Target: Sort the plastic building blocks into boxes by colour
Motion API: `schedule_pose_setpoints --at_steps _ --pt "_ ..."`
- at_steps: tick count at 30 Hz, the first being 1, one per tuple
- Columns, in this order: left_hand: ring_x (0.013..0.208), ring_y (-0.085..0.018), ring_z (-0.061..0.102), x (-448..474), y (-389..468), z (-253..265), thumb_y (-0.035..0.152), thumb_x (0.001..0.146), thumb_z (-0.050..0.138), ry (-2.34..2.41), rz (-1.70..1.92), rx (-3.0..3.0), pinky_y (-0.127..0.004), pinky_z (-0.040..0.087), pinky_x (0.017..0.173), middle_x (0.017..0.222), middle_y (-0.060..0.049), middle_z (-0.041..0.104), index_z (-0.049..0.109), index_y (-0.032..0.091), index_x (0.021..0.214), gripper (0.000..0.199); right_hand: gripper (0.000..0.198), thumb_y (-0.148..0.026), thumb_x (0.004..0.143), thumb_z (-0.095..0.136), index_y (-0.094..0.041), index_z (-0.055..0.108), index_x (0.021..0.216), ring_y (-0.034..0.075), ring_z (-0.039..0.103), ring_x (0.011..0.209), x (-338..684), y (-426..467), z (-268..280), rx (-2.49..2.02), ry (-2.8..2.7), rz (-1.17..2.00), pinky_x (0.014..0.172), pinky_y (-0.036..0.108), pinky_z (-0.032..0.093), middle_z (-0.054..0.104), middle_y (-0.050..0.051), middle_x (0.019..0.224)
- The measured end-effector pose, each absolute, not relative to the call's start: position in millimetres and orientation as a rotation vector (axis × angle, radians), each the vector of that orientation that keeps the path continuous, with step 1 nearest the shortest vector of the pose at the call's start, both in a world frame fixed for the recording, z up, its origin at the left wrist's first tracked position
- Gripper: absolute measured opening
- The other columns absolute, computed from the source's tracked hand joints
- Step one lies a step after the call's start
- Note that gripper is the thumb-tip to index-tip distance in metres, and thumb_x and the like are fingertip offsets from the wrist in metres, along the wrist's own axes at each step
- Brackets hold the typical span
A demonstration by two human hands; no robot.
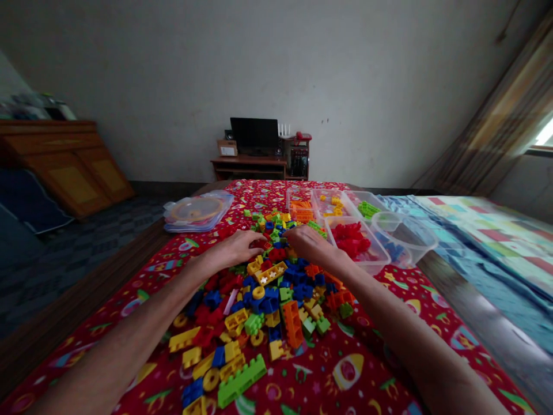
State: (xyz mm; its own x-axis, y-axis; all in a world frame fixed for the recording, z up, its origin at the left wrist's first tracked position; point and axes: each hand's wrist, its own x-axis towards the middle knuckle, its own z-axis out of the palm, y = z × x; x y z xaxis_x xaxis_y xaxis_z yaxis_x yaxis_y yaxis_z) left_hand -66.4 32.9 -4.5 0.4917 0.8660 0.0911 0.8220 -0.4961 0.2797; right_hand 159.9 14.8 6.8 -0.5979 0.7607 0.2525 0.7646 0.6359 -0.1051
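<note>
A heap of toy building blocks (270, 300) in red, blue, yellow, green and orange lies on a red patterned cloth. My left hand (242, 246) reaches over the far left part of the heap. Its thumb and index finger are apart, close to a red block (266, 245). Opposite it, my right hand (306, 240) is bent down into the blocks with its fingers curled. Its fingertips are hidden, so I cannot make out what they hold. A long green block (242, 381) and an orange block (292, 324) lie nearer to me.
To the right stand clear plastic boxes, one with red blocks (352, 241), others with yellow blocks (333, 206), green blocks (368, 209) and orange blocks (301, 211). A round clear tub (421, 245) holds blue pieces. Stacked clear lids (196, 212) lie at the left edge.
</note>
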Motion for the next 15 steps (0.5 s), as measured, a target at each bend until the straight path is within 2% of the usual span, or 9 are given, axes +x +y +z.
schedule_pose_setpoints --at_steps 7,12,15 --pt "0.095 -0.023 0.067 -62 30 3 0.028 0.078 0.044 1.492 0.449 2.492 -0.030 0.049 0.086 0.108 -0.007 0.072 0.069 0.017 0.111 0.043 0.034 -0.009 0.081 0.051 -0.014 0.068 0.109 0.017 0.063 0.089 171 23 12 -1.244 -2.312 -0.015 0.079 0.025 0.043 0.072 0.010 0.098" --pt "0.090 -0.021 0.066 -61 28 6 0.034 0.078 0.044 1.414 0.553 2.424 -0.028 0.050 0.081 0.104 -0.006 0.072 0.068 0.016 0.111 0.044 0.035 -0.011 0.084 0.044 -0.014 0.069 0.109 0.019 0.064 0.085 206 27 34 -1.424 -2.072 -0.222 0.077 0.028 0.044 0.072 0.010 0.094" --pt "0.083 -0.020 0.066 -59 26 7 0.038 0.078 0.048 1.351 0.563 2.379 -0.028 0.050 0.077 0.101 -0.006 0.072 0.068 0.015 0.110 0.045 0.038 -0.012 0.084 0.043 -0.017 0.070 0.110 0.022 0.064 0.091 233 29 44 -1.650 -1.961 -0.339 0.077 0.031 0.044 0.072 0.012 0.101"
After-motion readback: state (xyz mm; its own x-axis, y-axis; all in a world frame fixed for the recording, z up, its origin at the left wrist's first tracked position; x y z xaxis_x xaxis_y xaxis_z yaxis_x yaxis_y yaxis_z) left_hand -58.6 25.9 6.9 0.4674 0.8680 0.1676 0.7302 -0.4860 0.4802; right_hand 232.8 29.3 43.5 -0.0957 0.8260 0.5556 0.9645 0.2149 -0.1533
